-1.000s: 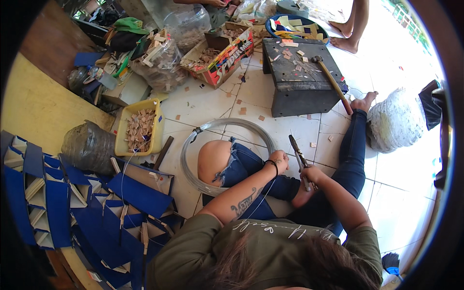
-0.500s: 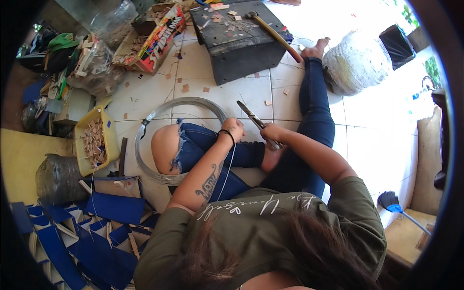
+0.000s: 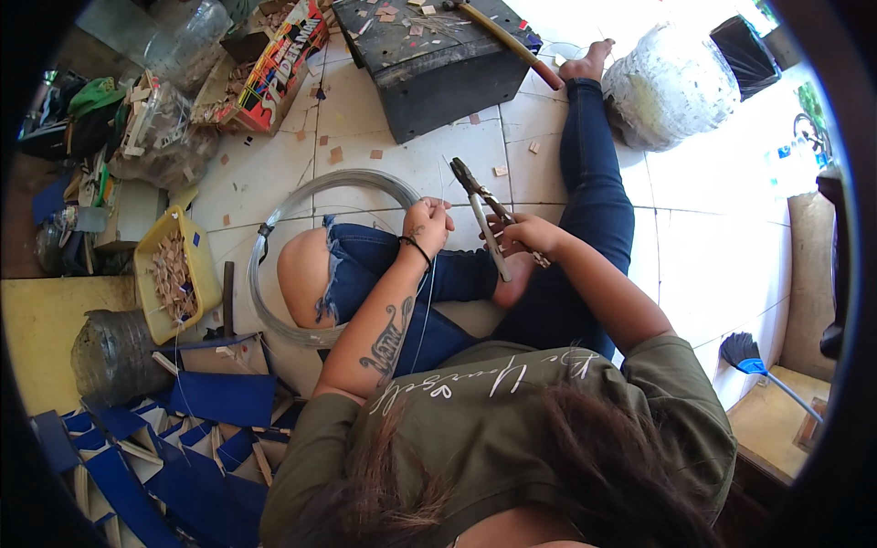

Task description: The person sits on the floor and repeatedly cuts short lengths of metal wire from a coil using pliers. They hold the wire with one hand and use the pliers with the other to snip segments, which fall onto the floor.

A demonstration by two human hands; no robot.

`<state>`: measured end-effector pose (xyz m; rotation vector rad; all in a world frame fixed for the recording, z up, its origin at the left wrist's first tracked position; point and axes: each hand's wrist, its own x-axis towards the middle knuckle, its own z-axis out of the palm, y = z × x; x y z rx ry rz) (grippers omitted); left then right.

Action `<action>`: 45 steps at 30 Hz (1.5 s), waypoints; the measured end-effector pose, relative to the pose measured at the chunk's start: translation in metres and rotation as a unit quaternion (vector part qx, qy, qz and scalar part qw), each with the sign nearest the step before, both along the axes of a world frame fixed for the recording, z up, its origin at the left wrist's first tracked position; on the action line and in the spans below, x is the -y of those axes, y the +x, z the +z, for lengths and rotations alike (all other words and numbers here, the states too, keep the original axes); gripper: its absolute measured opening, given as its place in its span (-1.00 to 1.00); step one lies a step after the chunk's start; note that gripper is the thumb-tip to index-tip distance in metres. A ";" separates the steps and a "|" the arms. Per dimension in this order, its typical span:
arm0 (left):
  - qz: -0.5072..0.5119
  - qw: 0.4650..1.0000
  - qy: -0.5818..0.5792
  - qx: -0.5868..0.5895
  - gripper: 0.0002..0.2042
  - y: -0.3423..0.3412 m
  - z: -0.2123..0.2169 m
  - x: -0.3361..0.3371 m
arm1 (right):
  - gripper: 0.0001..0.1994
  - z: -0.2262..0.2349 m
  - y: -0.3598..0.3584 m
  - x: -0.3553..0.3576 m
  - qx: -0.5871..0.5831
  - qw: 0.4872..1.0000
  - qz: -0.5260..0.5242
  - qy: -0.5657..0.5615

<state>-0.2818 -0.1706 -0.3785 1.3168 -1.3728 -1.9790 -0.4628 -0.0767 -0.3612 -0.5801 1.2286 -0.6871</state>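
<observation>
My left hand (image 3: pixel 427 225) is closed on a thin metal wire (image 3: pixel 429 285), whose strands hang down over my jeans and poke up past the fingers. In my right hand (image 3: pixel 533 234) is a pair of long-handled pliers (image 3: pixel 465 175), jaws pointing up and away, handles spread apart. The jaws are just right of the wire tips near my left hand; whether they touch any wire I cannot tell. A large coil of silvery wire (image 3: pixel 340 177) rings my bent left knee on the tiled floor.
Ahead stands a black block (image 3: pixel 448 96) bearing a hammer (image 3: pixel 507 38) and small wood chips. At left are a yellow basket (image 3: pixel 212 274) of wood pieces, a printed carton (image 3: pixel 274 78) and blue panels (image 3: pixel 224 395). A wrapped bundle (image 3: pixel 671 87) and a broom (image 3: pixel 744 354) are at right.
The pliers' handles have spread apart, and the pliers now point more steeply upward. My left hand has shifted slightly up and left, still with the wire. The whole view has shifted a little.
</observation>
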 end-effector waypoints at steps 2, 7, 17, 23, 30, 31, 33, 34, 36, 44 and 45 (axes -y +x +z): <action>0.015 1.000 0.001 -0.025 -0.85 0.000 0.002 0.001 | -0.44 0.005 0.000 -0.006 0.015 1.000 0.003 0.004; 0.027 0.998 0.013 -0.062 -0.85 -0.001 0.008 0.000 | -0.47 0.013 0.000 -0.008 -0.029 0.999 0.030 -0.019; -0.001 1.000 -0.008 -0.017 -0.86 0.002 0.001 0.003 | -0.72 0.020 0.009 -0.002 -0.161 0.971 0.146 -0.095; -0.043 0.993 -0.104 0.042 -0.86 0.003 -0.005 0.005 | -0.71 0.016 0.007 -0.001 -0.132 0.978 0.155 -0.052; -0.040 0.999 -0.003 -0.018 -0.84 0.003 -0.002 0.001 | -0.75 0.002 0.003 0.004 -0.114 0.989 0.090 -0.018; -0.053 0.999 0.011 -0.008 -0.84 0.004 -0.002 0.000 | -0.76 0.000 0.000 0.007 -0.110 0.992 0.054 -0.006; -0.070 0.997 0.016 0.005 -0.83 0.004 -0.002 -0.003 | -0.76 -0.004 -0.006 0.011 -0.138 0.987 0.082 0.009; -0.074 0.997 0.001 0.024 -0.82 0.004 -0.003 -0.003 | -0.76 -0.006 -0.009 0.014 -0.148 0.984 0.094 0.011; -0.083 0.994 -0.024 0.062 -0.82 0.003 -0.005 -0.004 | -0.79 -0.013 -0.007 0.015 -0.130 0.986 0.093 0.047; -0.099 0.984 -0.082 0.127 -0.83 0.001 -0.012 -0.004 | -0.82 -0.030 0.007 0.009 -0.195 0.977 0.075 0.032; -0.100 0.983 -0.081 0.130 -0.83 0.000 -0.013 -0.004 | -0.82 -0.030 0.008 0.008 -0.211 0.974 0.076 0.026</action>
